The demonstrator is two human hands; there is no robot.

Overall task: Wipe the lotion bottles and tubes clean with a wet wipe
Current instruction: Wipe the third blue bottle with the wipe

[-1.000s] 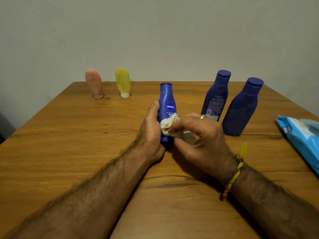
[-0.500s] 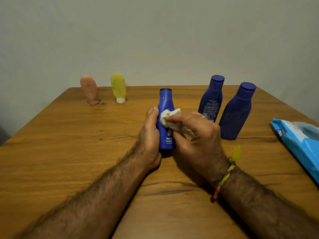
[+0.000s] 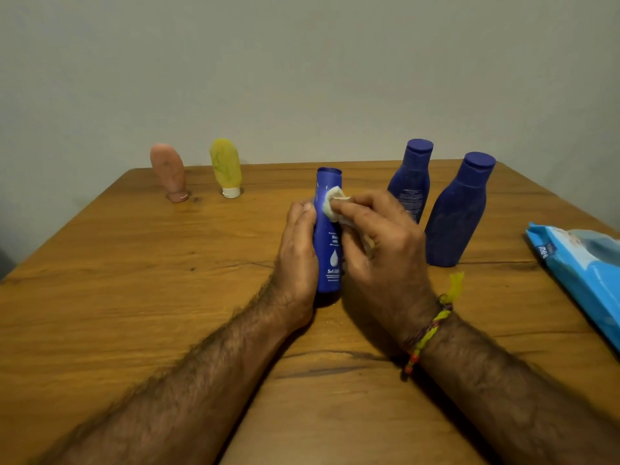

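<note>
A small blue bottle stands upright in the middle of the wooden counter. The left hand holds its side, fingers curled round it. The right hand pinches a white wipe in its fingers and presses it on the bottle near the top. Two bigger blue bottles stand to the right, apart from it
</note>
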